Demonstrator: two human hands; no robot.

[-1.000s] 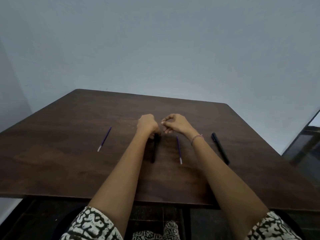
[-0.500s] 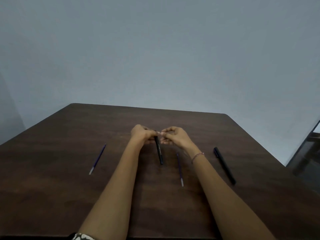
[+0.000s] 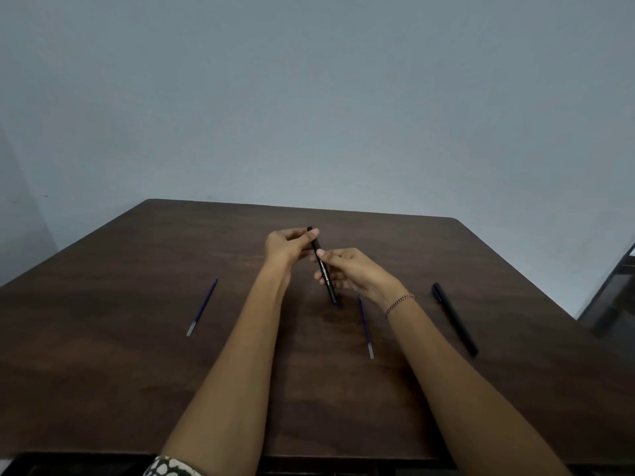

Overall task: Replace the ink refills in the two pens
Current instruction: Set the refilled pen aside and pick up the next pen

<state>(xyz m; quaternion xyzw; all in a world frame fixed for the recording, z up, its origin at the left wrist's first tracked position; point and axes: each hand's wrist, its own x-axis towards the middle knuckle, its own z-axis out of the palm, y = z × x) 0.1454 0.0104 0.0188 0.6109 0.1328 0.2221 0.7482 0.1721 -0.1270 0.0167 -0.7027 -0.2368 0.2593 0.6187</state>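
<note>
A black pen (image 3: 324, 273) with white lettering is held above the table's middle, tilted with its far end up. My left hand (image 3: 286, 247) pinches its far end. My right hand (image 3: 350, 272) grips the barrel lower down, fingers wrapped behind it. A second black pen (image 3: 454, 317) lies on the table to the right of my right wrist. One purple refill (image 3: 365, 325) lies just under my right wrist. Another purple refill (image 3: 202, 306) lies to the left of my left forearm.
The dark wooden table (image 3: 103, 372) ends at a grey wall behind. A dark chair or frame (image 3: 615, 290) stands off the table's right edge.
The pen has come off the table and now hangs in both hands, its far end raised. My right hand has shifted down onto the barrel.
</note>
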